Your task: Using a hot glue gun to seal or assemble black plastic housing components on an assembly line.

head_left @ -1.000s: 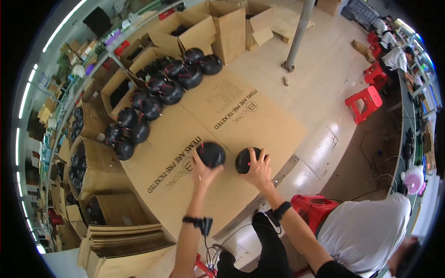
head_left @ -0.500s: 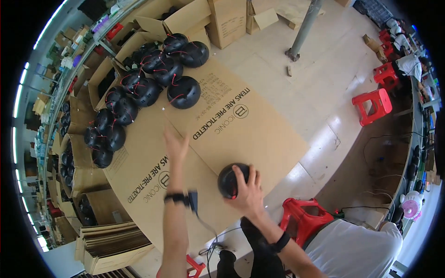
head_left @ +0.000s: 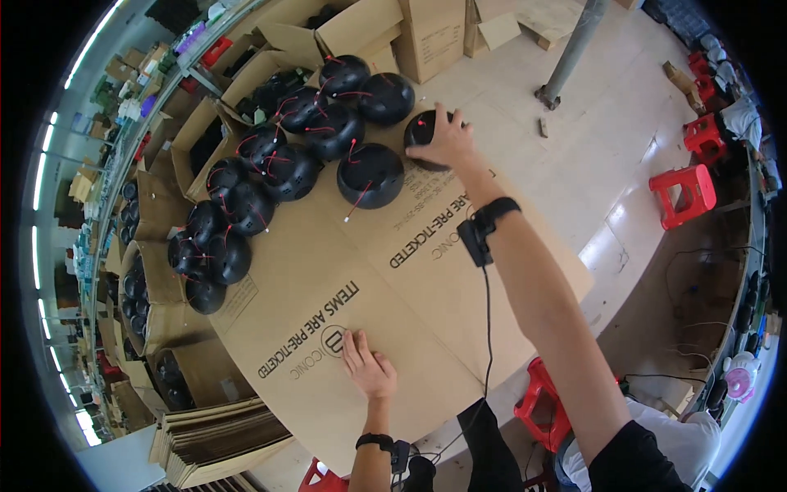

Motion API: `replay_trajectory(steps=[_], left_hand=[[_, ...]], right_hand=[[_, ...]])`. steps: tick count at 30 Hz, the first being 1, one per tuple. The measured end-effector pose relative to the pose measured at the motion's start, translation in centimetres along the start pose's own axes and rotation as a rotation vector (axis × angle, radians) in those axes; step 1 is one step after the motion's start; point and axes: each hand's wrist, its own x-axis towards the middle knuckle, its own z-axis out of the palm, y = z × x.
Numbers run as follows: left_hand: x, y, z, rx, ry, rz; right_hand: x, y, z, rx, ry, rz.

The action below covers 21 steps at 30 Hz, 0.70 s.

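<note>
My right hand [head_left: 452, 146] is stretched out to the far side, its fingers curved over a black round shell [head_left: 418, 135]. That shell stands on the large cardboard sheet [head_left: 410, 324], at the right end of a cluster of similar shells with thin red wires and white tips. Just left of it, apart from it, sits another black shell [head_left: 365, 187] with its wire hanging toward me. Lower down, my left hand [head_left: 370, 371] lies on the cardboard with fingers stretched out and nothing in it. Both wrists wear black bands with a small cabled device.
Open cardboard boxes [head_left: 361, 34] line the far and left sides, some holding black parts. Flattened cartons [head_left: 215, 439] are stacked at lower left. A metal post [head_left: 574, 53], red stools [head_left: 684, 197] and a person in a white shirt [head_left: 672, 439] are to the right.
My right hand has carried the black shell from the near right of the cardboard to the far cluster. My left hand has come back toward me onto the sheet. The view has shifted.
</note>
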Motion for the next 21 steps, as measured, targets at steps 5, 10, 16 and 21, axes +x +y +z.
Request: replay_trajectory(steps=[5,10,16,21], left_hand=[[0.3,0.0,0.6,-0.050,-0.024,-0.021],[-0.7,-0.6,5.3,-0.100,0.169,0.179],[0.8,-3.7,3.9,0.209,0.145,0.092],[0.7,0.3,4.0,0.314,-0.010,0.107]], right_hand=[[-0.4,3.0,2.4,0.499,0.224,-0.063],[-18.7,14.0,10.9,-0.425,0.741,-0.372],[-53.9,12.9,9.8,0.001,0.072,-0.185],[-82.2,17.4,11.3,0.335,-0.317,0.401]])
